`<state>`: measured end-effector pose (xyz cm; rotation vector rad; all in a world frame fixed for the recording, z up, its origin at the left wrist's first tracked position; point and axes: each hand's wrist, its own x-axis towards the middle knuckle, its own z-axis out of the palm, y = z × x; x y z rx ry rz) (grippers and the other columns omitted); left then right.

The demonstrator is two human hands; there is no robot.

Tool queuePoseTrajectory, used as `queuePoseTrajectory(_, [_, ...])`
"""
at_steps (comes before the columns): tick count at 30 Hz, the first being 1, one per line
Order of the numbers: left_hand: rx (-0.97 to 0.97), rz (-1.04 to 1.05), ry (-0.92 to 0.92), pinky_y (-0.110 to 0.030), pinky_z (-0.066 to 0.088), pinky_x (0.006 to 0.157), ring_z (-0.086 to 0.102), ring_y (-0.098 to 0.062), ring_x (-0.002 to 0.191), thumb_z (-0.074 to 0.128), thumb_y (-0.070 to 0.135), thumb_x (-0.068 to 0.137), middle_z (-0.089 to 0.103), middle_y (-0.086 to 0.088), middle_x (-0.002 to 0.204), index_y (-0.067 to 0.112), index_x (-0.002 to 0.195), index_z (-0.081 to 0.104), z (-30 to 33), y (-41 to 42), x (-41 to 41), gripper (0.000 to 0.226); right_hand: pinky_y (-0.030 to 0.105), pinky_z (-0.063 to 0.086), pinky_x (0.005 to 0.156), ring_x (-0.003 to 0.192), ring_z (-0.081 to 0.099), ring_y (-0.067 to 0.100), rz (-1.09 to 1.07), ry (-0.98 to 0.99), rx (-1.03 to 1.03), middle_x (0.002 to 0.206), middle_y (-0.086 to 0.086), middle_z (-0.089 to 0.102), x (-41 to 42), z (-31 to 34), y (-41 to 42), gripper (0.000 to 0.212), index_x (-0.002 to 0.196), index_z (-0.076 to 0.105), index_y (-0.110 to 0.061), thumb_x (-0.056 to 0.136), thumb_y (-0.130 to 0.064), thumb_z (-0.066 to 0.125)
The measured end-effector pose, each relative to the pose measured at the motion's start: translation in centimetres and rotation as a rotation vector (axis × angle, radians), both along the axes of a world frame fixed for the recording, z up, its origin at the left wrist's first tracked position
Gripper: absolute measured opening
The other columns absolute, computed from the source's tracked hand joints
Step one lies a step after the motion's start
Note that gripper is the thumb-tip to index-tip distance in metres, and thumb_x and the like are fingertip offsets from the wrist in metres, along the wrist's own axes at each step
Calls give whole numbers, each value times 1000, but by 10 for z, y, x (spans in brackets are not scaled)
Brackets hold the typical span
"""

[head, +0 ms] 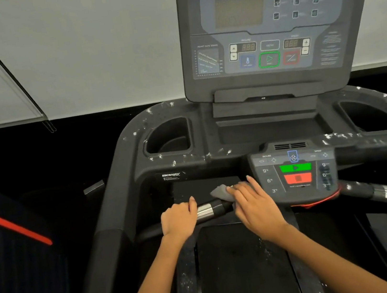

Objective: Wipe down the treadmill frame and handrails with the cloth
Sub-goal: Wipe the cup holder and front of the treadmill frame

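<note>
1. Grey wall behind; treadmill (122,182) frame speckled white.
2. Our left hand (179,220) wraps the handrail (209,209), closed on it.
3. Our right hand (253,202) presses the grey cloth (220,192) onto that handrail, fingers fairly flat, beside the control panel (296,176).

Cloth (222,192) on handrail (211,208), left of control pad (296,176)

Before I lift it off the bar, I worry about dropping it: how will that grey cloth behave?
Likely floppy: the grey cloth bunches in folds under the right hand. Probably light, since it drapes over the handrail and one corner stands up unaided. It may slide on the smooth metal section, so pinch it with your fingers.
</note>
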<state>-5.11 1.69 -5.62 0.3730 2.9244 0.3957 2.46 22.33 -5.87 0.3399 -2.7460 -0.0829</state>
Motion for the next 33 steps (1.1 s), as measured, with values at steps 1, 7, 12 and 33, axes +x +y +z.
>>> queuePoseTrajectory(1, [-3, 6, 11, -34, 53, 68, 65, -18, 69, 23, 38, 102, 69, -1, 75, 16, 89, 70, -2, 0, 1, 54, 42, 25, 114, 106, 60, 27, -22, 2, 16, 105, 7, 64, -2, 3, 2, 43, 120, 61, -3, 88, -21, 40])
queuePoseTrajectory(7, [-101, -46, 109, -32, 46, 76, 65, -19, 83, 28, 19, 102, 69, -1, 97, 16, 139, 40, -3, 0, 9, 39, 38, 36, 101, 83, 58, 28, -201, 15, -338, 87, 5, 60, -11, 1, -28, 31, 98, 63, -7, 88, -19, 37])
queuePoseTrajectory(12, [-85, -1, 121, -34, 43, 78, 65, -18, 80, 24, 23, 102, 70, 1, 90, 20, 123, 55, -2, 3, 11, 38, 38, 33, 99, 87, 57, 23, -177, -37, -428, 95, 1, 62, -13, 1, -63, 31, 109, 60, -12, 93, -18, 34])
queuePoseTrajectory(33, [-144, -7, 112, -33, 42, 84, 61, -18, 90, 29, 20, 102, 67, 2, 100, 19, 127, 49, -5, 2, 12, 33, 36, 39, 81, 76, 57, 23, -196, 9, -250, 83, 2, 60, -17, -2, -28, 35, 100, 64, -12, 84, -23, 35])
